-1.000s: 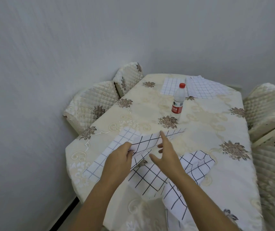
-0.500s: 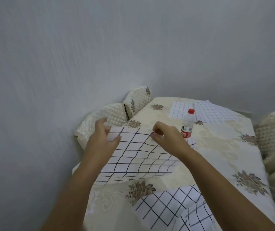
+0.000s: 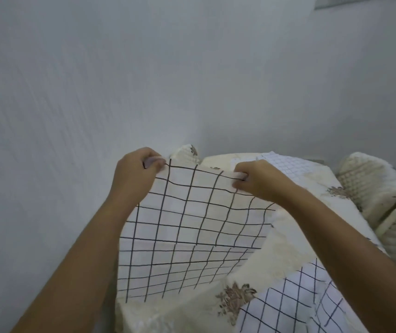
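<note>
A white cloth with a black grid (image 3: 192,227) hangs spread in the air over the near left part of the table (image 3: 285,246). My left hand (image 3: 134,175) pinches its upper left corner. My right hand (image 3: 257,180) pinches its upper edge further right. The cloth's lower part drapes down toward the table and its bottom edge touches the tablecloth. The water bottle seen earlier is hidden behind the cloth and my right hand.
A second checked cloth (image 3: 288,306) lies crumpled at the near right of the table. Finer-checked cloths (image 3: 285,164) lie at the far end. Quilted chairs stand at the right (image 3: 369,186) and one shows behind the held cloth (image 3: 187,153). A grey wall runs close along the left.
Both hands have raised the checked cloth from the table and pulled it up and open. The view has tilted upward, and the bottle is now hidden.
</note>
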The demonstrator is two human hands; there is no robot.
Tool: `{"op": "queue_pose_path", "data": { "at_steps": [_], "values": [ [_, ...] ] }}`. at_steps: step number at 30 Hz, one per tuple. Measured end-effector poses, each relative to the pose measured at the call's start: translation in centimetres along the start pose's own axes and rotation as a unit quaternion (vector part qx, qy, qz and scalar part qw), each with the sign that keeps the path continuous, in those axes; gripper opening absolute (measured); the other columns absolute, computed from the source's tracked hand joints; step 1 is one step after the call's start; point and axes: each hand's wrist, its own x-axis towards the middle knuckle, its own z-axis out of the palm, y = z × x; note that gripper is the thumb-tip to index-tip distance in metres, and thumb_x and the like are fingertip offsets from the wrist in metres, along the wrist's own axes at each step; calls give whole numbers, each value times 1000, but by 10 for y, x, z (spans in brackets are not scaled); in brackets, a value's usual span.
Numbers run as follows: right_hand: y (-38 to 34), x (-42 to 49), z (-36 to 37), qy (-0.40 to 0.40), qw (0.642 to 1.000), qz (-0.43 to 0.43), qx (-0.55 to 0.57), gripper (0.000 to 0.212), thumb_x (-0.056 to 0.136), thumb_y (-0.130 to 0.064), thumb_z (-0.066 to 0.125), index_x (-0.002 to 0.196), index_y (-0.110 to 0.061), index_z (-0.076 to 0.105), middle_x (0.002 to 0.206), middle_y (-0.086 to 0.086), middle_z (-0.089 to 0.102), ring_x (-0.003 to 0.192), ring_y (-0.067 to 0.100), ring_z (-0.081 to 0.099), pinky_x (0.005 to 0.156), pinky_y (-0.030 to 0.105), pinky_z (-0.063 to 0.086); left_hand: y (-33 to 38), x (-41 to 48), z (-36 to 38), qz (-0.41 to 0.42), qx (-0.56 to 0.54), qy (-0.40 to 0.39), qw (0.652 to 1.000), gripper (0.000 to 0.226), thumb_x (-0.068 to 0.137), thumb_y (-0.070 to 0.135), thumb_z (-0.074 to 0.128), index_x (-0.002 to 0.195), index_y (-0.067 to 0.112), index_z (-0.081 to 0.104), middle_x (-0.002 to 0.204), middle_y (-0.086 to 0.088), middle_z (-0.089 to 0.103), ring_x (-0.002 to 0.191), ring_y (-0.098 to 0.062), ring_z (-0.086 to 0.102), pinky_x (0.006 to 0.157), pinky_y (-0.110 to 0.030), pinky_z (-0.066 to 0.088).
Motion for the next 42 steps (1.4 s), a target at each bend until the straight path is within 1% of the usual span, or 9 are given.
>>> {"op": "queue_pose_path", "data": {
  "at_steps": [11, 14, 17, 22, 25, 30, 35, 39, 42],
  "values": [
    [3, -19, -20, 161, 959, 168, 159, 16, 81, -15, 68, 67, -14, 60, 58, -3, 47, 54, 10, 41, 44, 16, 30, -47, 45, -32, -24, -171, -19, 985, 22, 83, 9, 66, 67, 23, 59, 73, 6, 59, 71, -7, 53, 66, -16, 41],
    [6, -16, -24, 218, 899, 173, 338, 12, 79, -8, 70, 70, -14, 63, 64, -1, 58, 58, 9, 53, 51, 10, 42, -53, 54, -19, -69, -228, -15, 971, 17, 83, 10, 66, 70, 19, 60, 75, 5, 60, 72, -4, 54, 66, -15, 42],
    [15, -5, -24, 249, 842, 190, 440, 7, 81, -5, 68, 86, -9, 66, 81, 2, 66, 72, 12, 63, 66, 21, 52, -61, 68, -3, -121, -294, -7, 948, 6, 82, 11, 68, 84, 10, 63, 78, 2, 61, 73, -9, 57, 68, -19, 46],
    [39, 21, -18, 299, 788, 237, 484, 5, 82, -7, 67, 83, -12, 64, 81, 0, 64, 73, 14, 62, 61, 23, 48, -68, 98, 23, -176, -329, -22, 927, 12, 84, 13, 67, 94, 10, 60, 78, 0, 60, 73, -14, 57, 62, -24, 46],
    [53, 37, -16, 316, 764, 263, 497, 14, 83, -10, 66, 96, -8, 62, 80, 1, 63, 71, 14, 60, 56, 22, 45, -72, 119, 40, -190, -331, -44, 923, 9, 84, 15, 67, 79, 10, 61, 77, -3, 61, 74, -20, 58, 62, -26, 48],
    [72, 58, -15, 336, 744, 288, 500, 14, 85, -14, 66, 96, -7, 61, 77, 2, 61, 69, 16, 59, 55, 23, 44, -73, 145, 64, -181, -340, -48, 921, 18, 88, 19, 63, 71, 14, 59, 74, -2, 61, 64, -14, 57, 38, -12, 44],
    [76, 70, -24, 373, 737, 283, 487, 13, 86, -19, 65, 77, -11, 59, 74, -1, 58, 68, 14, 55, 51, 19, 47, -72, 164, 74, -147, -347, -39, 925, 25, 86, 24, 66, 64, 14, 57, 71, -2, 60, 66, -16, 55, 63, -25, 46],
    [72, 72, -33, 419, 719, 255, 492, 21, 85, -20, 66, 67, -19, 55, 73, -3, 56, 72, 13, 53, 68, 24, 47, -68, 172, 67, -114, -365, -14, 924, 40, 83, 30, 68, 56, 17, 41, 53, 3, 50, 53, -10, 47, 59, -26, 40],
    [65, 64, -32, 436, 727, 228, 478, 23, 87, -24, 64, 66, -19, 54, 70, -3, 55, 66, 10, 51, 62, 18, 47, -65, 166, 59, -94, -385, -16, 918, 39, 86, 24, 64, 57, 18, 39, 40, 13, 54, 42, 2, 51, 59, -24, 40]
  ]
}}
